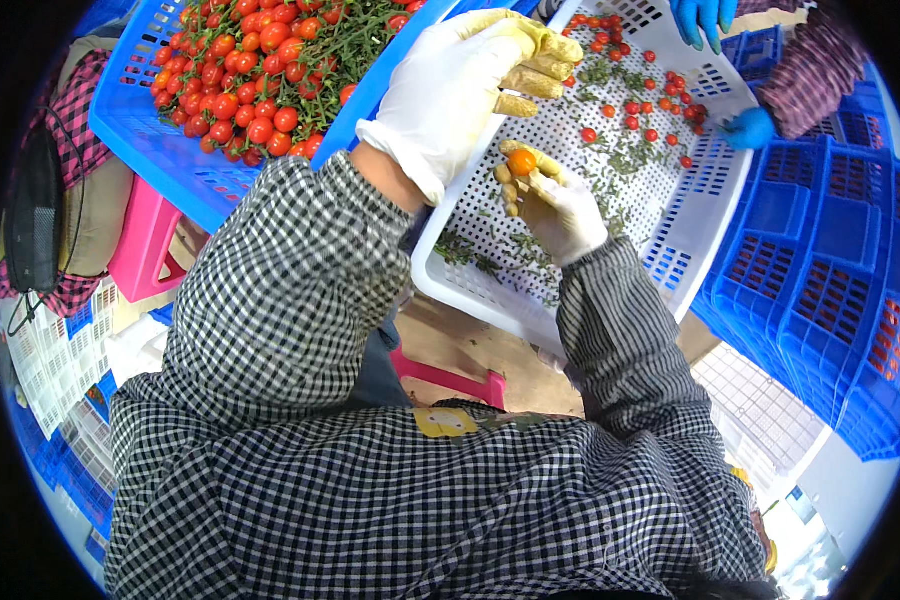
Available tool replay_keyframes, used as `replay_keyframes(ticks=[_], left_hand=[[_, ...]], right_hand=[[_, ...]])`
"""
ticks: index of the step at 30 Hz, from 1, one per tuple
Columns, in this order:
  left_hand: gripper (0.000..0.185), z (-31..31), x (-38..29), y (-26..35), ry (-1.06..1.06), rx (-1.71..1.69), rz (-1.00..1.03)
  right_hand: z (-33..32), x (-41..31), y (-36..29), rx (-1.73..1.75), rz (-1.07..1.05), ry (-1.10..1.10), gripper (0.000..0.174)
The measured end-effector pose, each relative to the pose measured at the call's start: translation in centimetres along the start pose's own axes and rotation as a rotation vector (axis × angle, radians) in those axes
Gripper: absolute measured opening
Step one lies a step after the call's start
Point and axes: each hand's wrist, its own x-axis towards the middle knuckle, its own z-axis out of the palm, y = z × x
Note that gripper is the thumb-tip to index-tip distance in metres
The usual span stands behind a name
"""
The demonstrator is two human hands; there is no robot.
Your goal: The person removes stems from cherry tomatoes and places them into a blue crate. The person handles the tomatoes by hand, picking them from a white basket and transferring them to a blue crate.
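Note:
My right hand (559, 202), in a stained white glove, is turned palm up and holds an orange cherry tomato (522, 162) in its fingertips over a white perforated plastic basket (450, 251). Above the basket's near-left rim hangs my left hand (457, 90), gloved too, its yellow-stained fingers loosely extended and apart. Its palm faces away, and nothing shows between the fingers. Loose red cherry tomatoes (632, 122) and green stem scraps (626, 161) lie on the basket floor. At the left, a blue plastic crate (139, 142) holds a heap of red tomatoes (251, 82) with green stems.
A co-worker's blue-gloved hands (750, 129) (701, 19) are at the basket's far and right rims. Stacked blue crates (772, 202), some with red contents, stand at the right. Pink plastic stools (142, 247) (457, 379) are below. Another person in pink-black checks (82, 142) sits at left.

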Motion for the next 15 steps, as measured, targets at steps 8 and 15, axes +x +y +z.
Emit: replay_keyframes(ticks=[8,15], left_hand=[[0.045,-0.5,0.4,-1.7,-0.087,0.194,-0.048],[0.031,0.8,-1.0,-6.0,-0.133,0.164,-0.074]], right_hand=[[9.4,-10.6,-5.3,0.006,-0.184,-0.078,0.06],[15.8,-25.4,-14.8,-0.74,-1.246,0.592,0.049]])
